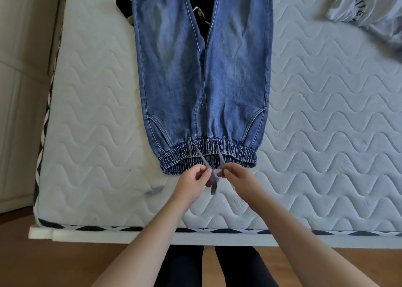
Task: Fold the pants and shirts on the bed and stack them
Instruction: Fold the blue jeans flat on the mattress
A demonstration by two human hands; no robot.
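Blue denim pants (180, 69) lie flat on the white quilted mattress (315, 156), legs pointing away, elastic waistband (235, 156) nearest me. Two grey drawstring ends (214, 181) come out of the waistband's middle. My left hand (193, 183) pinches one drawstring end just below the waistband. My right hand (238, 179) pinches the other end beside it. A dark garment (203, 8) lies under the pants, showing between the legs and at their left side. A crumpled white shirt (365, 6) with black lettering lies at the far right.
The mattress's near edge (195, 230) has black-and-white trim, over a white bed frame. A wooden floor (43, 262) and my dark-clad legs show below it. Beige cabinet panels (21, 69) stand along the bed's left side.
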